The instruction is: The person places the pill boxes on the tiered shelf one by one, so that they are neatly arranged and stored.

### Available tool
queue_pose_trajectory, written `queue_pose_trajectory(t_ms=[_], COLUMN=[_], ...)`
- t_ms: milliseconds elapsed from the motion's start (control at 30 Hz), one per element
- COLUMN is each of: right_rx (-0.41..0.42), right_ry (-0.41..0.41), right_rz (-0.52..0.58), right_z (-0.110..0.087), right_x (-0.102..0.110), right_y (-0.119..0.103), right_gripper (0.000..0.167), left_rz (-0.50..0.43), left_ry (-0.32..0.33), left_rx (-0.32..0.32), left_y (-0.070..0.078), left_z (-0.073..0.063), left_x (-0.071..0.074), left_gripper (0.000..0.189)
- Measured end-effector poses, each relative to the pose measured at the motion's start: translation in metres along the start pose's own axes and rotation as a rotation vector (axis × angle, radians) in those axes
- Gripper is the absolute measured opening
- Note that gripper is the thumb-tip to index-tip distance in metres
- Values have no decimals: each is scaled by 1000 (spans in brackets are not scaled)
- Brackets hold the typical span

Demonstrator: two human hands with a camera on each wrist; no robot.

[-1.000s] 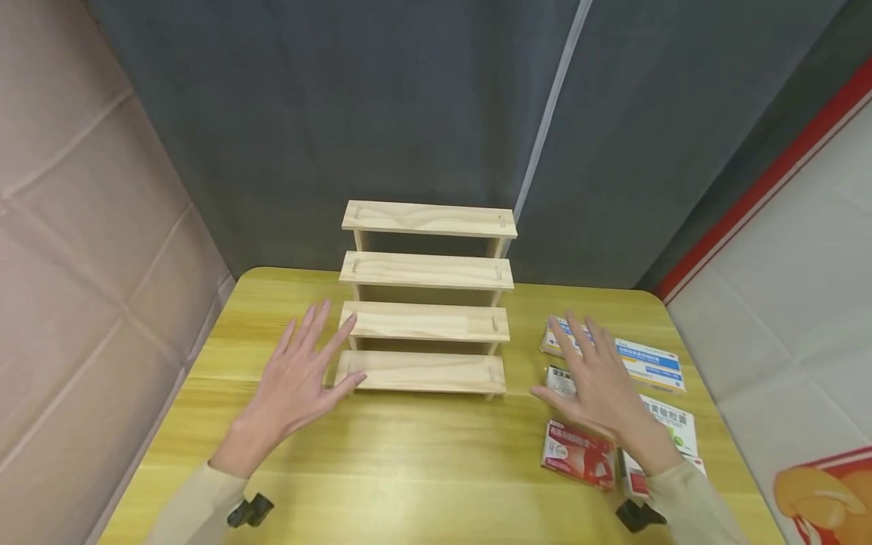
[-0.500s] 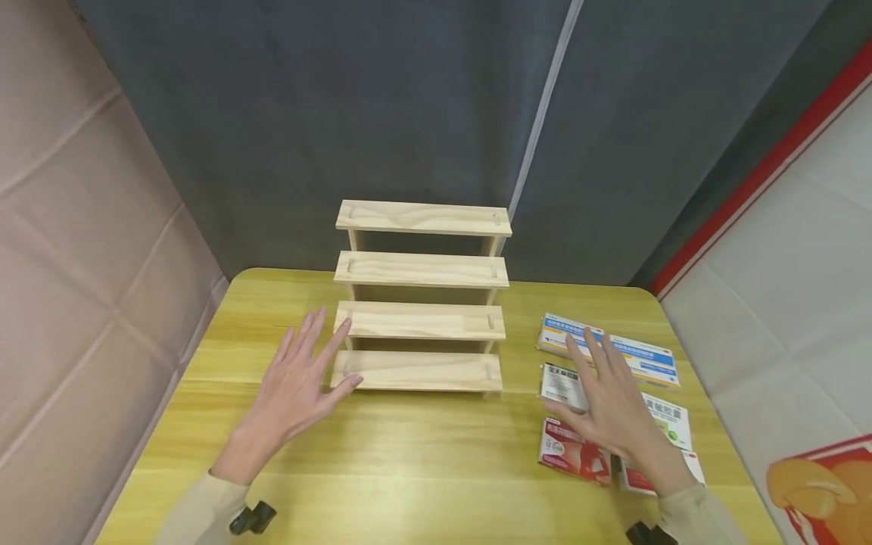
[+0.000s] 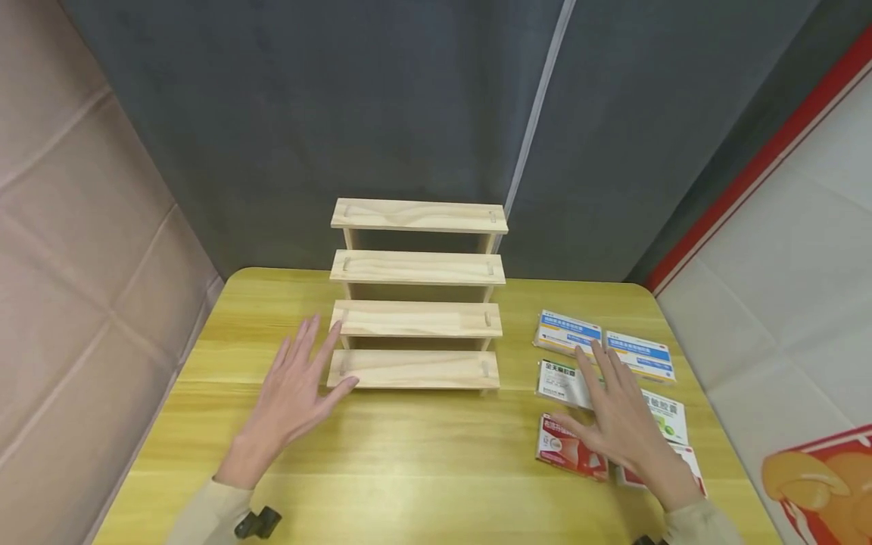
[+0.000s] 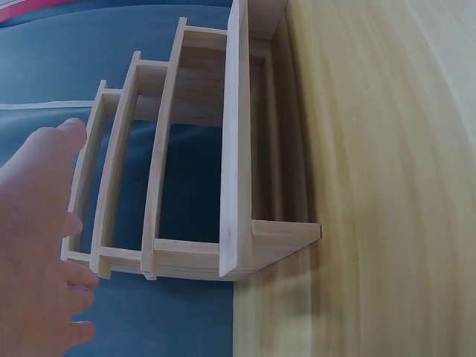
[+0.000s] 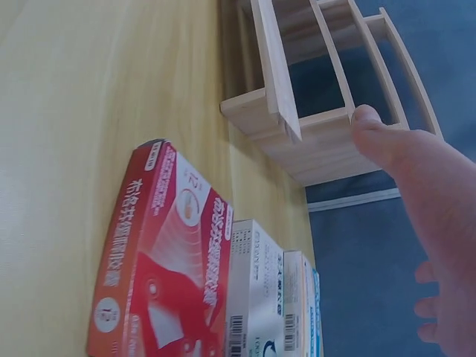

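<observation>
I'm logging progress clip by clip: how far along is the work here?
Done: only the layout, it seems; the rack stands on the table, the boxes laid to its right. In hand: nothing; the left hand is spread near the rack, the right hand above the boxes. Still to do: probably all the handling, since no box is on the rack.

In the head view, the stepped rack at the centre looks like bare pale wood, smooth, matt and finely grained, while the wood-grained tabletop is smooth with a sheen brightest toward six o'clock. The cartons at four o'clock look like smooth printed card, the red carton slightly glossy. The backdrop at twelve o'clock looks like dark matt cloth, the pinkish hanging at nine creased cloth.
</observation>
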State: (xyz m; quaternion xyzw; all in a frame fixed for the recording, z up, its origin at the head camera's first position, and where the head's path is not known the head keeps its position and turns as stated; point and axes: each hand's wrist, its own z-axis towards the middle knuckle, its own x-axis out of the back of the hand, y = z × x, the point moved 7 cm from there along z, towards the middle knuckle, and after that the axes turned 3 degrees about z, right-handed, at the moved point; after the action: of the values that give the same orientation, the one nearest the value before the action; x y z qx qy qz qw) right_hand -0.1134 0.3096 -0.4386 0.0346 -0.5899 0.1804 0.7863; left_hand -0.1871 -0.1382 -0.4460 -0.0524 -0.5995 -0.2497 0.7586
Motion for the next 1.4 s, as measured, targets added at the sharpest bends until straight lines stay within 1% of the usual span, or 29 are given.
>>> queue_pose_trajectory(t_ms=[67, 233, 367, 533, 733, 800, 933, 1033, 1133, 1233, 1400], right_rx=[-13, -20, -34, -47, -66, -76, -100, -116, -124, -135, -174], right_ry=[-18, -30, -39, -52, -58, -62, -74, -84, -83, -86, -120], right_rz=[-2, 4, 32, 73, 84, 85, 97, 112, 124, 135, 141], right_z=[-4, -12, -19, -27, -36, -40, -47, -53, -58, -62, -69], right_x=[-2, -3, -7, -11, -16, -17, -22, -26, -28, -30, -32], right_y=[1, 2, 3, 4, 5, 6, 6, 6, 6, 5, 6], right_gripper=[112, 114, 113, 114, 117, 116, 113, 113, 115, 116, 114], left_rz=[-11, -50, -66, -74, -101, -121, -169, -219, -287, -345, -392], left_ry=[-9, -33, -41, -38, -21, -14, 22, 44, 45, 24, -10], left_rx=[15, 56, 78, 88, 116, 127, 148, 175, 217, 257, 293], left_y=[-2, -6, -8, -9, -9, -9, -9, -12, -16, -21, -26], left_z=[-2, -7, -12, -15, -16, -17, -20, -23, -25, -26, -26], left_x=[-3, -11, -16, -24, -32, -36, -42, -48, -57, -66, -81], left_gripper=[86, 86, 87, 89, 89, 89, 89, 87, 85, 85, 87])
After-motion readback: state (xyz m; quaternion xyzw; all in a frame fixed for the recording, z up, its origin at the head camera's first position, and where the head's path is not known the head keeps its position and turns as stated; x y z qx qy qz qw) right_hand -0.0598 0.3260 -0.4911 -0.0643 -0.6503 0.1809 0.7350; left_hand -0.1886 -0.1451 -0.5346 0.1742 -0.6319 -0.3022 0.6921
